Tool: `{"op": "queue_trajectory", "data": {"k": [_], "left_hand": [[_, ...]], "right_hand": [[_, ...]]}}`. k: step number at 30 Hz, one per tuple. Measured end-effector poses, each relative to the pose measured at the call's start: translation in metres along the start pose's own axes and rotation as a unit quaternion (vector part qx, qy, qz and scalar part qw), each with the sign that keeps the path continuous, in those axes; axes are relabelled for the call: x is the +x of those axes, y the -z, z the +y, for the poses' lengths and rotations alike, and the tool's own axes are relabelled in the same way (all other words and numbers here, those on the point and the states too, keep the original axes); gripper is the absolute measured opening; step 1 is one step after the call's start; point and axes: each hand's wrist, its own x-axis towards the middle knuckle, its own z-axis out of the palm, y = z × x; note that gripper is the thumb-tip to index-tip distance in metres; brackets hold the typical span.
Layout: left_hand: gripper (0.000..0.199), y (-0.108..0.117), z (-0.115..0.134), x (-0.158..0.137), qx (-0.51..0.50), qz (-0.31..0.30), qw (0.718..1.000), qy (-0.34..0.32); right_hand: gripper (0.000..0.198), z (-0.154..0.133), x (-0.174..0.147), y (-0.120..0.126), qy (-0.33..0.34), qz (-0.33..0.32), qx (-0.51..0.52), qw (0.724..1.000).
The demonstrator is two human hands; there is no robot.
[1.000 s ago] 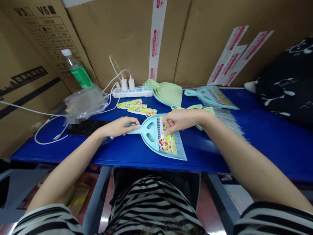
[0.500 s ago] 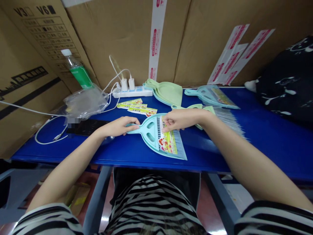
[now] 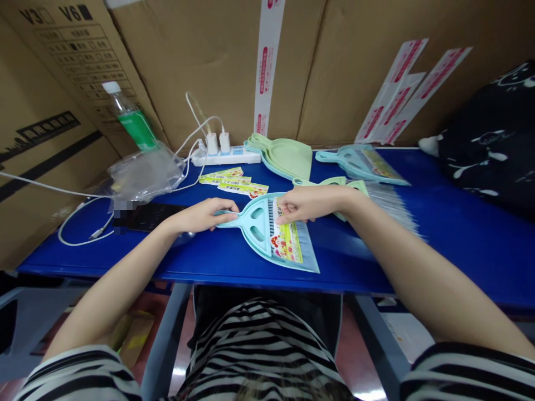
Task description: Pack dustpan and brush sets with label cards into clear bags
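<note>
A light blue dustpan (image 3: 259,228) with a brush in it lies on the blue table (image 3: 460,234) in front of me. My left hand (image 3: 203,214) grips its handle and holds it down. A yellow printed label (image 3: 286,239) lies across the brush bristles. My right hand (image 3: 301,205) pinches the label's top edge against the dustpan with curled fingers.
Spare yellow labels (image 3: 232,184) lie behind the dustpan. Stacked green dustpans (image 3: 286,156), a bagged blue set (image 3: 363,164) and a green brush (image 3: 376,195) sit beyond my right hand. A power strip (image 3: 225,156), cables, plastic bags (image 3: 144,172), a bottle (image 3: 129,117) and cardboard boxes are at left and back.
My right hand's fingers have shifted slightly on the label's top edge. The left hand and the dustpan have stayed put.
</note>
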Motion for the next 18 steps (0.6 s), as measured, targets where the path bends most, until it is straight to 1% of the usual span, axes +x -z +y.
{"op": "queue_trajectory", "data": {"k": [5,11,15,18], "left_hand": [[0.037,0.0000,0.0004,0.0000,-0.002,-0.002,1.000,-0.002],[0.035,-0.0004,0.0008,0.0000,-0.001,-0.001,1.000,0.000],[0.036,-0.0006,0.0002,0.0000,-0.004,-0.001,1.000,-0.003],[0.036,-0.0003,-0.0002,0.0002,-0.007,-0.006,1.000,-0.001]], "right_hand": [[0.036,-0.0021,-0.0007,0.0014,-0.011,-0.007,-0.007,1.000],[0.034,-0.0018,-0.0010,0.0008,-0.008,-0.001,-0.006,1.000],[0.037,-0.0023,-0.0009,0.0010,-0.017,-0.008,-0.002,1.000],[0.039,-0.0011,-0.0002,0.0007,-0.009,-0.009,-0.001,1.000]]}}
